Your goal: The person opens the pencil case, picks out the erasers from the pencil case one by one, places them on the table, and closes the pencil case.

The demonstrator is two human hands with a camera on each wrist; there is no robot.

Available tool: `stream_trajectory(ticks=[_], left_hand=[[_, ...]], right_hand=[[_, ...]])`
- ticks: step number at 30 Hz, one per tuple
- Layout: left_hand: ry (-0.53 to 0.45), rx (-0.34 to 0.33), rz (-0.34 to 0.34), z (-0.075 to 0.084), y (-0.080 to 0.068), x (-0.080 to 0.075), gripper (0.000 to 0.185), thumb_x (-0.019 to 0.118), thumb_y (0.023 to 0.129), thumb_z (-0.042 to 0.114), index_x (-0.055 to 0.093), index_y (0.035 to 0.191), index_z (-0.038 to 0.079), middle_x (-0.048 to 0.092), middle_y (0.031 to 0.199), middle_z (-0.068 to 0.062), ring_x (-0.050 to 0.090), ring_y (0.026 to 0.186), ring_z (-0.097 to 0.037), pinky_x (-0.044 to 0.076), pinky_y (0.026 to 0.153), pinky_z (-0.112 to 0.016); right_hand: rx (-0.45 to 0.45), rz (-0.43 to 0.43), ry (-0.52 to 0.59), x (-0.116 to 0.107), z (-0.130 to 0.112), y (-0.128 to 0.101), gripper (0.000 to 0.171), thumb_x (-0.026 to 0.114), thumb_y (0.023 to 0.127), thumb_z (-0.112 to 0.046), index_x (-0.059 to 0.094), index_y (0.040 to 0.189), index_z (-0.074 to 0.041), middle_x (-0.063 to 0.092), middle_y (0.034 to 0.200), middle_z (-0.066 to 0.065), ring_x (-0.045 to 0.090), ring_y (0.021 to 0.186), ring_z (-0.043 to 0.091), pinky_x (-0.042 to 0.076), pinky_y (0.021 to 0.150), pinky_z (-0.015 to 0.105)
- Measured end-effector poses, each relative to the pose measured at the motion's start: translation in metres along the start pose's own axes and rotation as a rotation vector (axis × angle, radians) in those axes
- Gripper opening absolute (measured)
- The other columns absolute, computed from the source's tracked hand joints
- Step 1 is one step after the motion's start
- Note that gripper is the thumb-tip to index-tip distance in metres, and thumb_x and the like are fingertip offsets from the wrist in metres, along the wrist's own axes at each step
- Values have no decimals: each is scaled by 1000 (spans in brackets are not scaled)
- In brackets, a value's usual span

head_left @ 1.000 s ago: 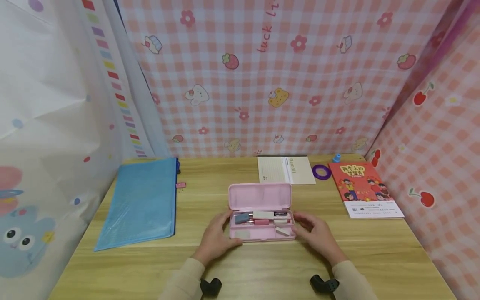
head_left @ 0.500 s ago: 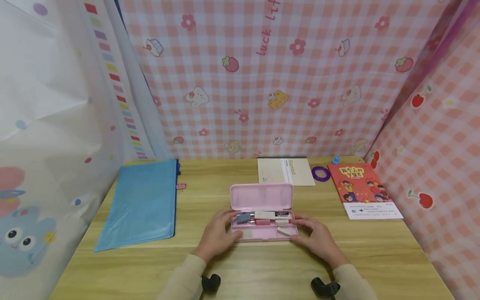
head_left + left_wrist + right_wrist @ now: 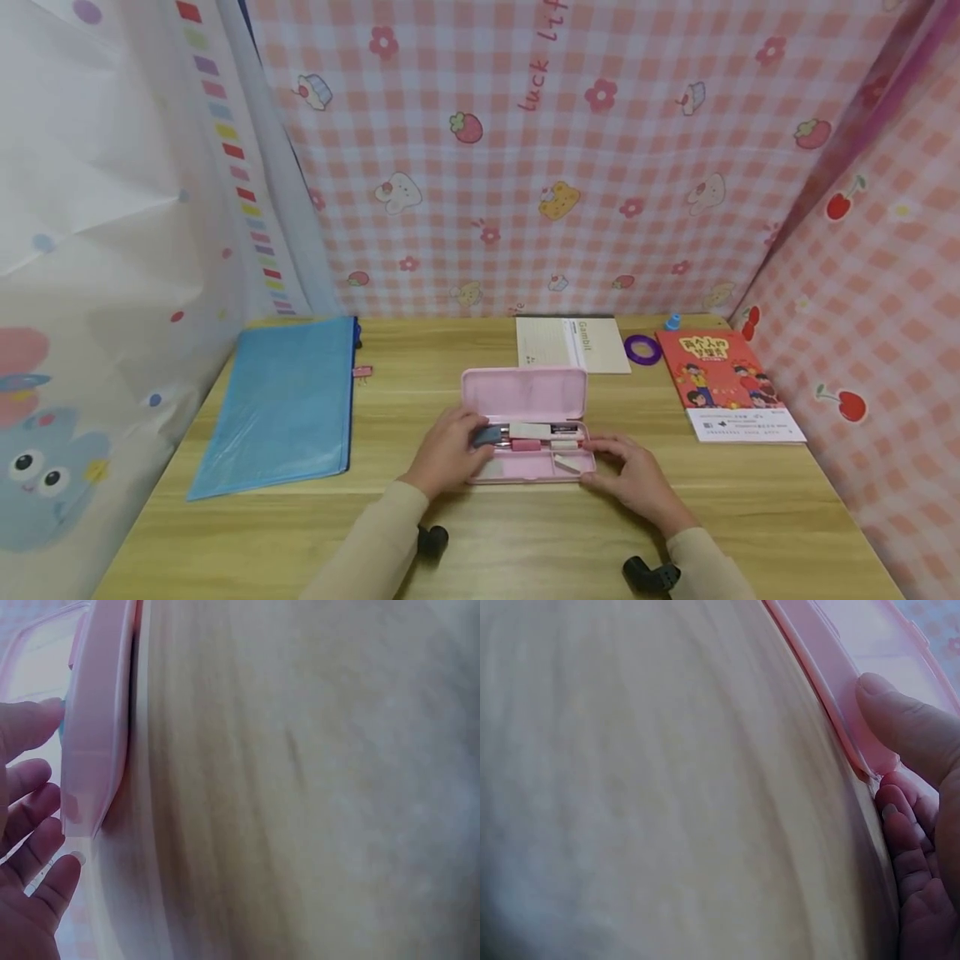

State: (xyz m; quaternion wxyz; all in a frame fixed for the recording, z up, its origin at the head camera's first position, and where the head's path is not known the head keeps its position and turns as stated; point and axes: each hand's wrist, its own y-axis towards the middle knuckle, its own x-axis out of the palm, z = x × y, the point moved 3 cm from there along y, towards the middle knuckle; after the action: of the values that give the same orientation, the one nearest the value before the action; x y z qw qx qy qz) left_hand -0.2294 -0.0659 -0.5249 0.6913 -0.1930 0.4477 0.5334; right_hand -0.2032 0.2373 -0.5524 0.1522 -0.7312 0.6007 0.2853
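1. Pink gingham cloth printed with strawberries, bears and flowers is hanging behind and to the right of a wooden worktop (image 3: 525,533); the script at the top seems to be reading "luck", with the rest cut off.
2. Lying open near the middle of the worktop is a pink pencil case (image 3: 525,433), its lid standing up on the far side so the tray is facing the person.
3. Reaching into the tray's left end, the left hand (image 3: 447,454) is curling its fingers over a grey-blue eraser-like block (image 3: 487,435); whether it is actually pinching it, I cannot tell.
4. At the case's right near corner, the right hand (image 3: 637,479) is resting, thumb lying on the rim and fingers curling against the side wall, apparently steadying the case.
5. A blue zip pouch (image 3: 281,408) is lying far left.
6. A notepad (image 3: 573,343) on the far side is showing "Gambit" or similar, beside a purple tape ring (image 3: 642,347).
7. A red children's book (image 3: 723,379) is sitting at the right; its title is too small for reading.
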Motion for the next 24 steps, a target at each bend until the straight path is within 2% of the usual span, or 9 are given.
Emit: stream_trajectory(ticks=[3,8,13,24], left_hand=[[1,-14,-2,1,2,1,35,75,82,31,69,110,9,57,108,2,50,101,-15,45,89,-34],[-6,-24,35,1,2,1,28,76,80,26,72,102,9,56,99,3,49,95,-15,45,85,-34],[10,-12,52,0,1,2,25,77,80,26,75,98,9,58,95,4,49,91,-14,45,82,-32],[33,-35,26,1,2,0,23,77,82,26,76,99,10,64,92,3,49,88,-14,45,79,-31]], right_hand=[[-3,2,-2,0,0,-1,44,83,72,-37,70,111,-21,61,121,-6,54,116,19,45,97,35],[-11,-1,13,0,-1,-2,45,83,72,-35,70,112,-19,61,121,-5,54,115,19,46,95,32],[-14,3,15,0,-1,-2,44,83,72,-35,70,111,-19,61,121,-5,54,114,18,46,94,29],[1,16,-3,0,-1,-1,42,84,72,-35,71,109,-20,61,118,-7,56,111,16,47,92,31]])
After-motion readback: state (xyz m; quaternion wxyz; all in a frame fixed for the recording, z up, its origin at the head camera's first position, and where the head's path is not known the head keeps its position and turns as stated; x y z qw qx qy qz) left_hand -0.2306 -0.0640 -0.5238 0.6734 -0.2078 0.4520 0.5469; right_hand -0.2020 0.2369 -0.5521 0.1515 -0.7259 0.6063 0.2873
